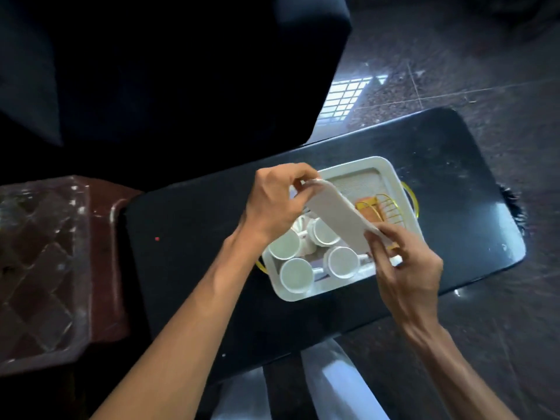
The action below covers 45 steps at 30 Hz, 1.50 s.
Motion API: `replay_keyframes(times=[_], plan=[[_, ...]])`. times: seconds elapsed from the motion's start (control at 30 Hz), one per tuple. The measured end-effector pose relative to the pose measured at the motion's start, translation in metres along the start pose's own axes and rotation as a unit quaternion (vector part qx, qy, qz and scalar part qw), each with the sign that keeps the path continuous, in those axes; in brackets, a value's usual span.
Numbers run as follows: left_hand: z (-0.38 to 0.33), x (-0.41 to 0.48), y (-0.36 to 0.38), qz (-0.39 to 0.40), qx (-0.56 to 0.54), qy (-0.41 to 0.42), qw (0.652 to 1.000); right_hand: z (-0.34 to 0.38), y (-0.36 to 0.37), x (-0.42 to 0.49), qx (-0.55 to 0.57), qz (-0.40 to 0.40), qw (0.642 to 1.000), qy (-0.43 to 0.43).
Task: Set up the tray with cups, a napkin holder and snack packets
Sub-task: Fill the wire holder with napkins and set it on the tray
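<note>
Two bare forearms reach out over a glossy black table (188, 237) with rounded corners. On it sits the tray (306, 294), white, rectangular, smooth-rimmed, with gold loop handles at its ends. Four white cups (296, 274) stand upright in the tray's near half, handles touching or nearly so. Above the tray, the right hand (406, 268) pinches the near end of a flat white napkin (333, 216), and the left hand (275, 201) pinches its far end, holding it taut and slanted. Behind the napkin, in the tray's far half, a gold wire holder (383, 204) stands beside something orange. The tray's far corner is ribbed and bare. Beyond the table lies speckled stone floor (454, 71).
</note>
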<state>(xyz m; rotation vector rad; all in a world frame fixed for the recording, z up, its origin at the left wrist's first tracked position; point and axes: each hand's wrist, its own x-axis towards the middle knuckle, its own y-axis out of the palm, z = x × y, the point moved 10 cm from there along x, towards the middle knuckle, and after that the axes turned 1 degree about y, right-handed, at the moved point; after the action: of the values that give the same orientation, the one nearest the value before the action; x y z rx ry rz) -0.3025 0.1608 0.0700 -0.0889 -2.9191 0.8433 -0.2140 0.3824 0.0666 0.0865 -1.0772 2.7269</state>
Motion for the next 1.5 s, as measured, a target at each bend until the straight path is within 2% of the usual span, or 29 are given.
replay_keyframes(times=[0.2, 0.47, 0.87, 1.03, 1.17, 1.33, 1.5], plan=[[-0.048, 0.043, 0.093, 0.043, -0.034, 0.043, 0.998, -0.054, -0.051, 0.013, -0.054, -0.051, 0.997, 0.017], [-0.019, 0.057, 0.174, 0.126, -0.005, 0.004, 0.992, -0.113, -0.044, 0.016, -0.1, -0.03, 0.994, 0.03], [0.026, 0.054, 0.214, 0.228, 0.094, -0.045, 0.968, -0.147, -0.002, 0.012, -0.116, 0.068, 0.99, 0.051], [0.03, 0.051, 0.214, 0.248, 0.11, -0.051, 0.961, -0.143, -0.002, 0.01, -0.123, 0.078, 0.988, 0.054], [0.029, 0.049, 0.201, 0.233, 0.131, -0.041, 0.963, -0.135, -0.009, 0.011, -0.126, 0.075, 0.988, 0.053], [0.026, 0.039, 0.16, 0.162, 0.086, -0.048, 0.982, -0.095, -0.009, 0.02, -0.125, 0.062, 0.99, 0.013], [0.045, -0.006, 0.074, 0.035, 0.047, -0.106, 0.993, -0.02, 0.038, 0.021, -0.061, 0.137, 0.984, -0.092]])
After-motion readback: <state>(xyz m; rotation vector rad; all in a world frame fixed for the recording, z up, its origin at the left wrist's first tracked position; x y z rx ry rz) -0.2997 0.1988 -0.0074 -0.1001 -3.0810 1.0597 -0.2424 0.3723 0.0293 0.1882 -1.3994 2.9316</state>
